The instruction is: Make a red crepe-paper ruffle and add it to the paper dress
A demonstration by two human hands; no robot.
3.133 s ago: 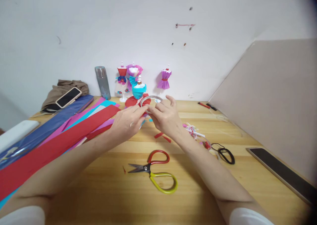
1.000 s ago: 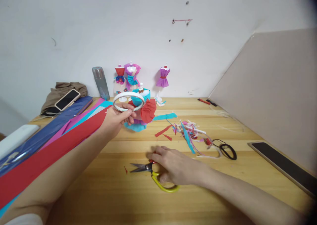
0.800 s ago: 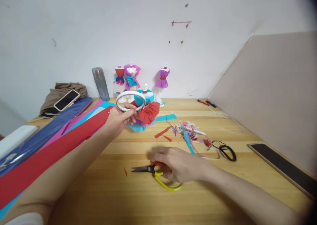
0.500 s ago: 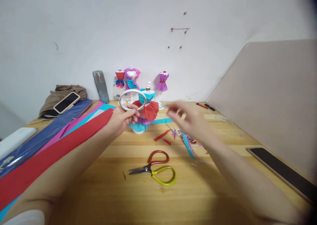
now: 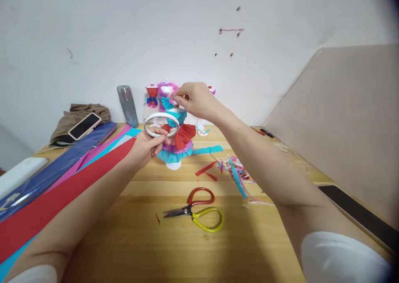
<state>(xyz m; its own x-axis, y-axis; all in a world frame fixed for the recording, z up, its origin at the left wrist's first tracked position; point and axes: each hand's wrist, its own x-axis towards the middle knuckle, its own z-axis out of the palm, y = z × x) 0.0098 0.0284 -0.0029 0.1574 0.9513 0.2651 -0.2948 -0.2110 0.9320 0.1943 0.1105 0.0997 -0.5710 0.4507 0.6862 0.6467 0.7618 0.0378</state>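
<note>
My left hand (image 5: 148,145) is closed on a narrow white ring that looks like a roll of tape (image 5: 161,114), held up in front of a small dress form (image 5: 173,165). That form wears a tiered crepe-paper dress (image 5: 186,136) in turquoise, red and purple, with a white round base on the table. At the form's top, my right hand (image 5: 196,100) pinches with thumb and fingers. They hide the knob above the brown neck. Scissors (image 5: 187,211) with one red and one yellow handle lie nearer me, blades pointing left.
Other dressed forms (image 5: 152,92) stand by the wall. Paper scraps (image 5: 235,171) lie right of centre. Red paper (image 5: 62,195), a blue package (image 5: 62,168), a phone (image 5: 84,126) and a bottle (image 5: 127,106) are on the left. A dark flat device (image 5: 358,216) lies far right.
My right hand has moved up and left from above the scraps to the top of the dress form. The form's upper part has shifted left. My left hand still holds the roll.
</note>
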